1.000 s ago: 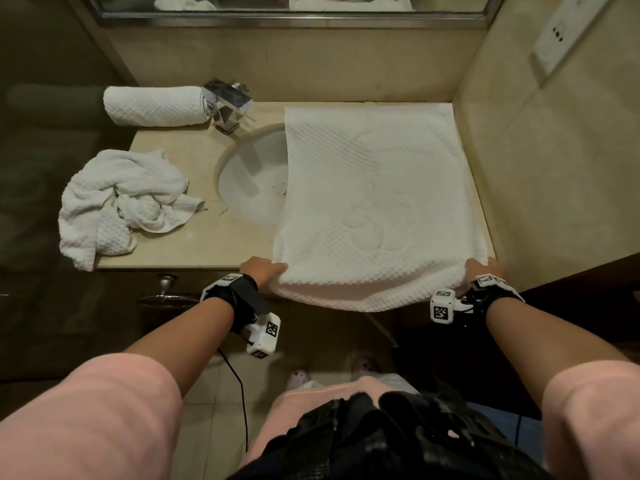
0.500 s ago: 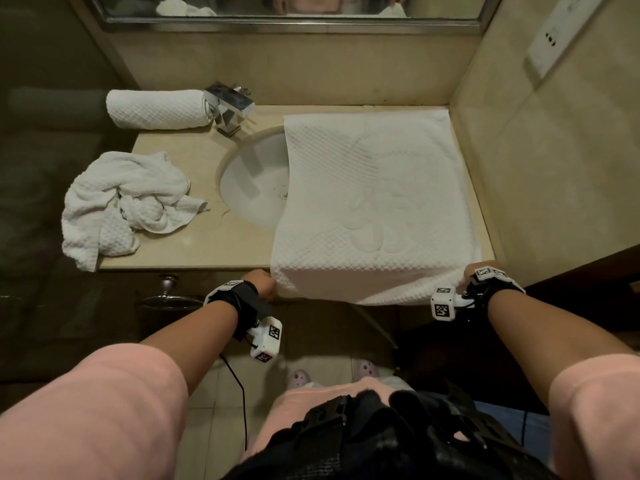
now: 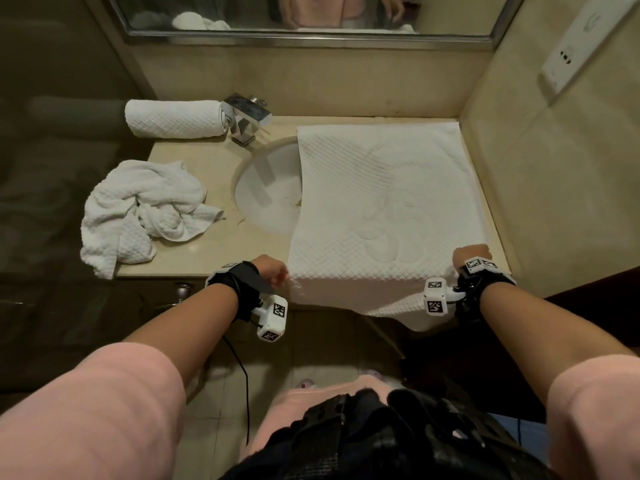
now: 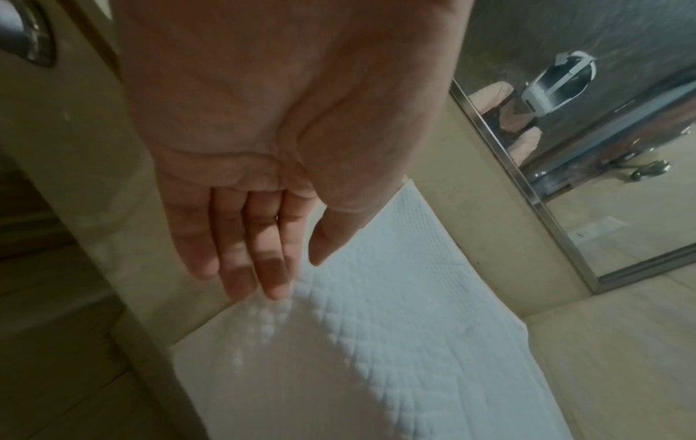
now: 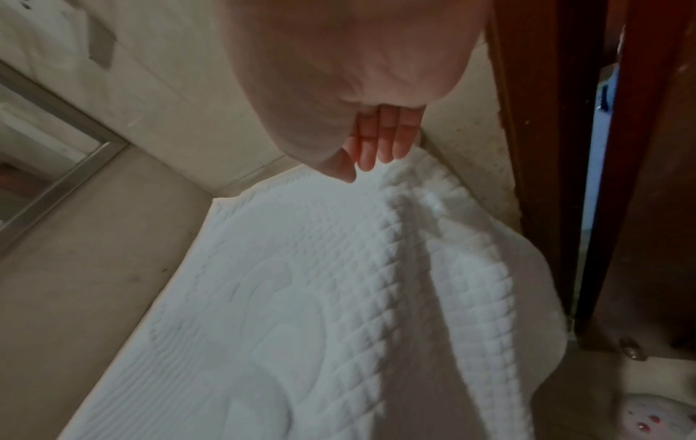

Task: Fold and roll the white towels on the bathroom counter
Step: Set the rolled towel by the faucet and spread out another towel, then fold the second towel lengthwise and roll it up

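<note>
both hands sit at the front edge of the bench [image 3: 194, 174], one at each near corner of the spread towel [image 3: 381, 209]. left hand [image 3: 272, 270] hangs with fingers [image 4: 241, 253] straight and together, tips just touching the towel's left front corner, gripping nothing. right hand [image 3: 471, 252] is likewise loose, fingers [image 5: 380, 140] extended and brushing the towel's right front corner where the cloth ridges up; it holds nothing. the spread towel lies flat on the right half of the bench, its right edge running along the side wall, its far edge near the back wall, its left edge crossing over the sink [image 3: 266, 188], and its near edge draped over the bench front. a crumpled towel [image 3: 138, 209] lies at the left end, partly hanging off the bench edge, and a rolled towel [image 3: 173, 118] rests at the back left, touching the faucet [image 3: 246, 116]. bare bench shows between the crumpled towel and the sink. no readable writing; only square black-and-white markers on the wrist units.
</note>
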